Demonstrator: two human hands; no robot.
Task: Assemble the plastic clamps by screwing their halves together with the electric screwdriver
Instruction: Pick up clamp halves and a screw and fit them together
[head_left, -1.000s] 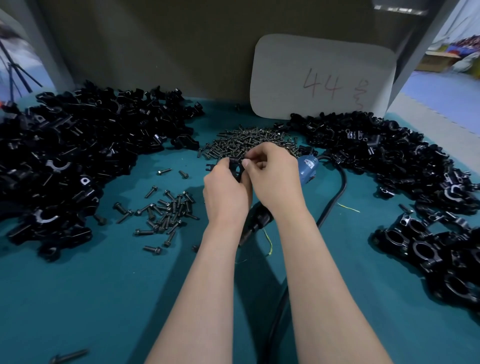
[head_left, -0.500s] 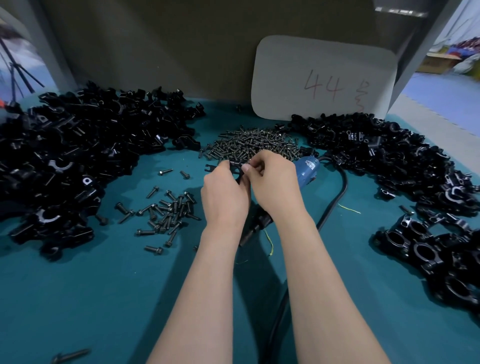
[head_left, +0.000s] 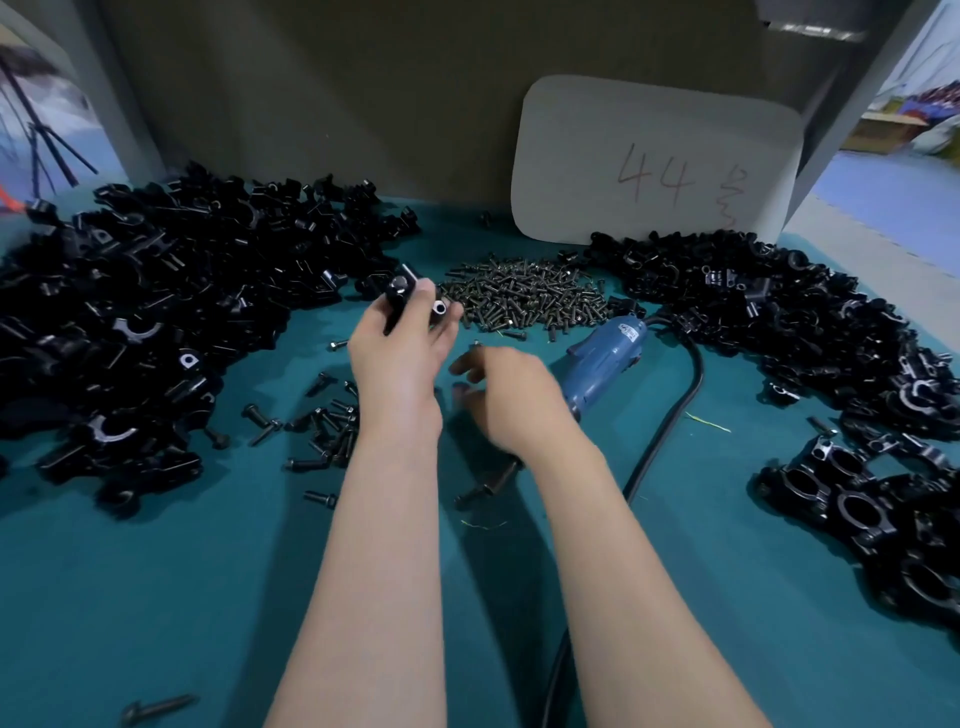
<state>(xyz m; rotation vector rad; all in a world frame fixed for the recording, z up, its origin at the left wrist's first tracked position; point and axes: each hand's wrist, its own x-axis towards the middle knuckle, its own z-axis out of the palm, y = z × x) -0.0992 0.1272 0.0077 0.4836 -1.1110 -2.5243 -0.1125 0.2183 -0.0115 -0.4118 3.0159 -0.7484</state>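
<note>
My left hand (head_left: 400, 353) holds a black plastic clamp (head_left: 402, 293) in its fingertips, raised above the teal table in front of the screw pile. My right hand (head_left: 511, 400) hovers just right of it, fingers loosely curled and blurred, holding nothing that I can see. The blue electric screwdriver (head_left: 602, 358) lies on the table right behind my right hand, its black cable (head_left: 670, 421) trailing toward me. A heap of dark screws (head_left: 524, 293) sits at the middle back.
Large piles of black clamp halves lie at left (head_left: 140, 322) and back right (head_left: 769, 306). Assembled clamps (head_left: 852, 504) cluster at the right edge. Loose bolts (head_left: 322, 426) are scattered left of my left arm. A grey card (head_left: 654, 161) marked 44 leans on the back wall.
My hands were together on the clamp; now the right hand has let go and dropped toward the screwdriver, while the left lifted the clamp to the left.
</note>
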